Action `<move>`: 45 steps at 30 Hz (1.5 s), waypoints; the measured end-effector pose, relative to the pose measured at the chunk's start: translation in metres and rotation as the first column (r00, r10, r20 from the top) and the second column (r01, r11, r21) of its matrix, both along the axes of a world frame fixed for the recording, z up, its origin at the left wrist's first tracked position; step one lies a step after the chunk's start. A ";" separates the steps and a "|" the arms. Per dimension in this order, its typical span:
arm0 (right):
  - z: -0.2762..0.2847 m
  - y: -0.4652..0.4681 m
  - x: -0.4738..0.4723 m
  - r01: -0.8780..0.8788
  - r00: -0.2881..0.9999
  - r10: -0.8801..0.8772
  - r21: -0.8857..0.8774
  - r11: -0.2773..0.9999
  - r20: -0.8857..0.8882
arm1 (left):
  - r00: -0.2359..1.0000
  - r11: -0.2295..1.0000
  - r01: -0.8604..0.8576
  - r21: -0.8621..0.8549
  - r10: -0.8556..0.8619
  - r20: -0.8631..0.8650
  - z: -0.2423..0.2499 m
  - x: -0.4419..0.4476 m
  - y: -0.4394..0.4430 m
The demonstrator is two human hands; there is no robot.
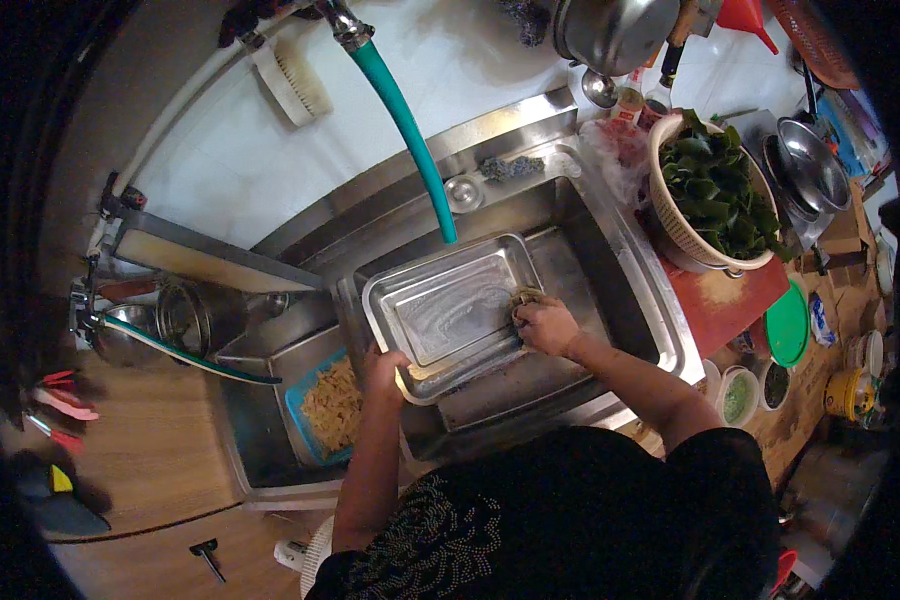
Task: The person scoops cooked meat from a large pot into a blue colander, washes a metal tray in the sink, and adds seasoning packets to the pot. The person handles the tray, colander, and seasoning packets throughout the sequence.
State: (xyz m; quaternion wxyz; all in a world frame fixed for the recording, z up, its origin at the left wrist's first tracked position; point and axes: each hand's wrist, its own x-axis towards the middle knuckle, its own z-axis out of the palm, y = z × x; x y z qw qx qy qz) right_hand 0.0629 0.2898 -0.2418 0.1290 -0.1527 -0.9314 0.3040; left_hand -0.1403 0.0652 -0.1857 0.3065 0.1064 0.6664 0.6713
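A rectangular stainless steel tray [450, 307] is held at a tilt over the right basin of a steel sink [592, 285]. My left hand [386, 371] grips its near left corner, thumb over the rim. In my right hand [546, 324] is a brownish scrubbing pad [523, 298], pressed at the tray's right end. Whitish swirls, perhaps suds, cover the tray's bottom. Above the tray's far rim hangs a green hose [412, 135] from the tap; no water is seen running from it.
A blue basket [300, 409] of pale cut food stands in the left basin, near a second hose [187, 352]. Right of the sink, a cream colander [664, 187] of green leaves sits by a red board [727, 307]. A steel scourer [510, 169] lies on the back ledge.
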 end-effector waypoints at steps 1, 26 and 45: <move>0.017 -0.001 0.003 -0.007 0.998 0.013 -0.094 0.995 0.064 | 0.999 0.999 -0.035 -0.001 0.035 0.039 0.008 0.003 0.002; 0.111 0.049 -0.071 -0.183 0.983 0.114 -0.728 0.660 -0.144 | 0.878 0.912 0.338 -0.233 -0.395 -0.271 0.015 -0.003 0.043; -0.003 0.031 -0.048 0.441 0.854 -0.435 -0.046 0.896 -0.286 | 0.930 0.970 -0.235 -0.066 0.244 0.274 0.001 0.025 0.037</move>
